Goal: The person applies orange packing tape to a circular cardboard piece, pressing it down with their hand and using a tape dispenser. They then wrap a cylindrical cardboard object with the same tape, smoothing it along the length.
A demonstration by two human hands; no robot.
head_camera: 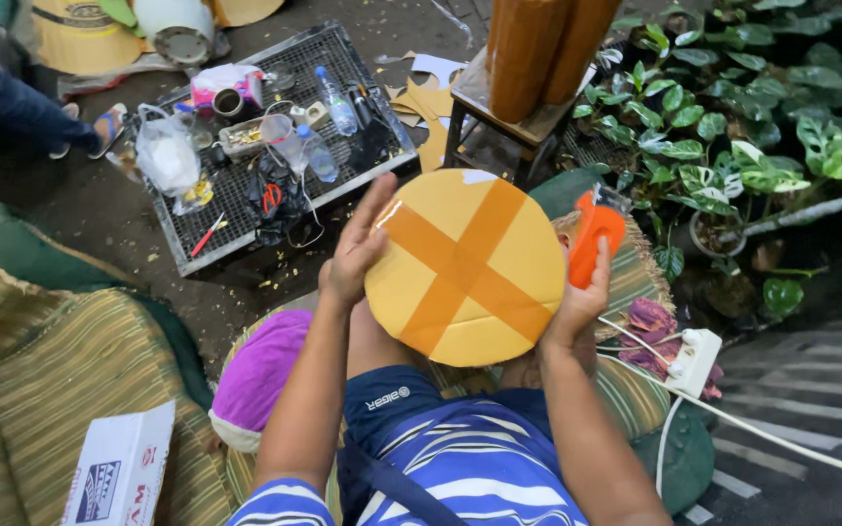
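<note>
Inspecting from the largest item down: the striped green-and-yellow woven cushion (60,380) lies to my left, and a black wire-mesh tray (343,58) sits on the ground ahead, loaded with clear plastic bottles (341,107), a white plastic bag (168,156) and red-handled scissors (271,198).

The round yellow cardboard disc crossed with two strips of orange-brown tape (465,268) is held up over my lap, between both hands, face toward me. My left hand (355,255) is spread flat, palm pressed to the disc's left edge, fingers open and extended upward; it supports the disc and grips nothing else. My right hand (577,304) is curled around an orange plastic tape dispenser (593,239) while its heel braces the disc's right edge.

Risks noted. The disc is pinched only at its rim between a flat palm and a busy hand; in my judgement it could slip or tilt. The dispenser's cutting edge sits near my right fingers, so a nick is possible. The tape ends near the rim may lift if not pressed. A white power strip with its cord (696,360) lies just beside my right forearm and could snag.
</note>
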